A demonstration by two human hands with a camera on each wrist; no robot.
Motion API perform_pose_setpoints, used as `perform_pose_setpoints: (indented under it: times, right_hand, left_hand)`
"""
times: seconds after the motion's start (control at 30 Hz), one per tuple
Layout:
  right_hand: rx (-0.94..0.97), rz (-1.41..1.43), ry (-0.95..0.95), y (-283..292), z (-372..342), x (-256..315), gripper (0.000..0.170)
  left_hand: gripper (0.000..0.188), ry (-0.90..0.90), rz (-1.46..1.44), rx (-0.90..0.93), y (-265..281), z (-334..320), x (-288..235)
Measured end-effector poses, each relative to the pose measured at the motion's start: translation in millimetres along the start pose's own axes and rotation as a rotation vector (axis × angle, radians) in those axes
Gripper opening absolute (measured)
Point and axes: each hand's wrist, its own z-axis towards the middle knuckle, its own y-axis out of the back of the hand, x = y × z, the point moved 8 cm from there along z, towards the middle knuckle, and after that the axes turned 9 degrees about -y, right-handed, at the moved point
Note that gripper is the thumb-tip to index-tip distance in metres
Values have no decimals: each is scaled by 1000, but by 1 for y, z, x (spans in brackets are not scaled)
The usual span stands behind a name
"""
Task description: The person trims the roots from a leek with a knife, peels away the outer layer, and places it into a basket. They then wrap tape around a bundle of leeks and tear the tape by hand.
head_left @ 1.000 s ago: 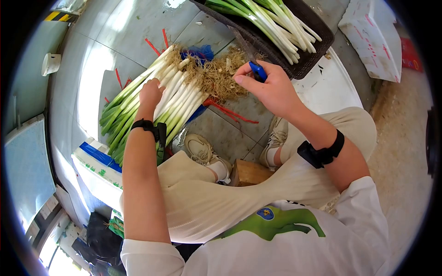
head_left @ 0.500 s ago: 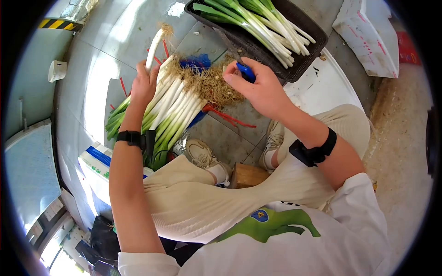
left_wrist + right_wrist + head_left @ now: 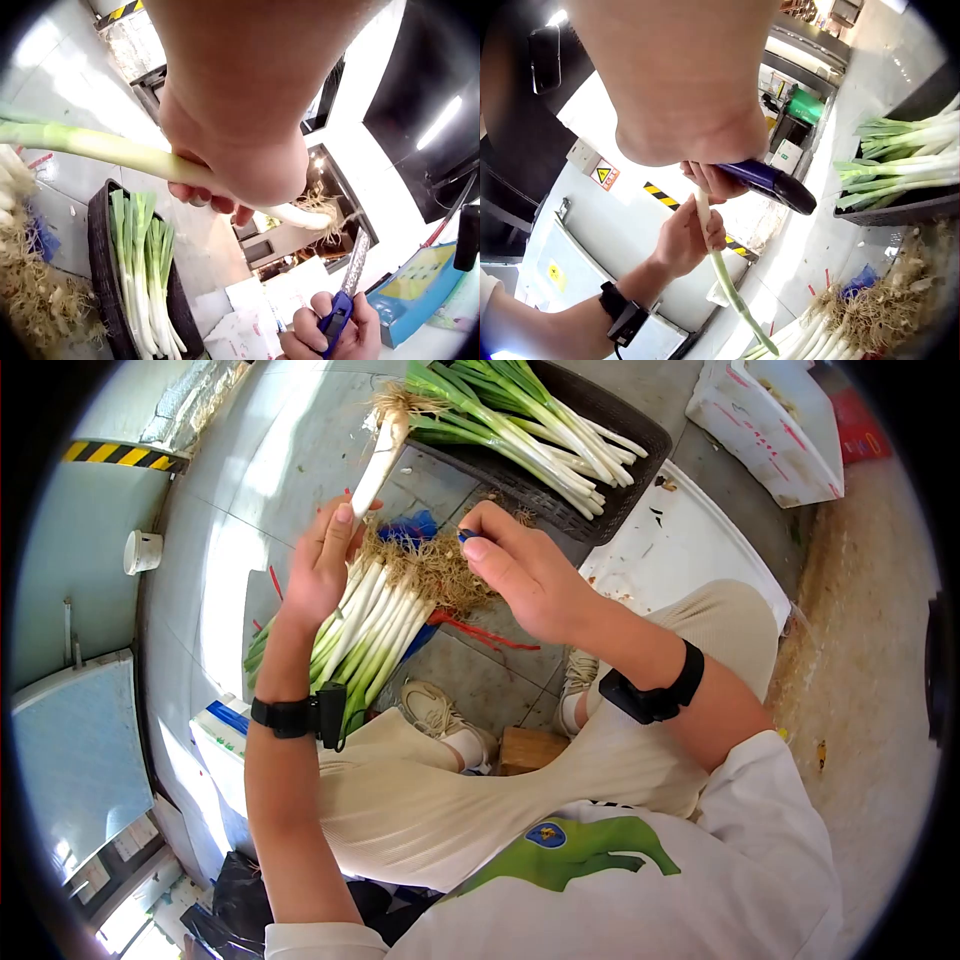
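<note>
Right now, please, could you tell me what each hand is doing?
Left hand: closed, holding one green onion, its root end up.
Right hand: closed, holding a blue-handled knife.

The person wears a white short-sleeved shirt (image 3: pixel 740 880) with a green print (image 3: pixel 600 852) and blue badge (image 3: pixel 546 835), ribbed cream trousers (image 3: pixel 420 810), white socks (image 3: pixel 467 748), beige lace-up shoes (image 3: pixel 430 708) and black wrist straps (image 3: pixel 283 717).

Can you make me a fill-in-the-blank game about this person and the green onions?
1. The left hand holds one green onion with stringy ____ at its white end.
2. The right hand grips a knife with a ____ handle.
3. Other green onions lie ____ the dark basket.
4. The wrist straps are ____.

Answers: roots; blue; inside; black.
</note>
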Motion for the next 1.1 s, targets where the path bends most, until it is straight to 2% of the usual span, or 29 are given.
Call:
perform_pose_setpoints:
  times: [0.1, 0.23, 0.3, 0.4, 0.57, 0.7, 0.77, 0.83, 0.9, 1.0, 1.03, 1.1]
  right_hand:
    - [6, -44, 21, 5, -4, 5, 35]
    - [-21, -113, -6, 14, -7, 7, 35]
    - [-24, -133, -19, 16, -6, 5, 36]
    - [-65, -143, 12, 21, -5, 4, 35]
    - [46, -281, -101, 16, 1, -2, 32]
    - [75, -305, -92, 10, 4, -7, 32]
    - [92, -346, -83, 9, 6, -5, 31]
    - [84, -335, -84, 10, 6, -1, 32]
    - [69, -323, -82, 12, 10, 0, 32]
    - [-186, -317, 62, 30, 16, 1, 34]
    - [-181, -319, 61, 32, 17, -1, 34]
    - [-130, -353, -114, 36, 20, -11, 39]
  left_hand:
    - [37, 15, -91, -20, -20, -3, -4]
    - [38, -130, 78, -26, -37, -7, -5]
    - [35, -121, 99, -18, -36, -12, -9]
    - [34, -13, 125, 98, -42, -15, -8]
    - [35, 36, 24, 32, -40, -23, 4]
    - [36, 35, -9, -11, -40, -30, 0]
    - [37, 52, 53, -34, -40, -31, -2]
    - [39, -70, 272, -73, -38, -31, -18]
    - [42, -60, 319, -68, -34, -30, -23]
    - [43, 48, 446, -65, -26, -31, -23]
    - [41, 37, 448, -70, -21, -31, -21]
    - [39, 26, 451, -77, -18, -30, -18]
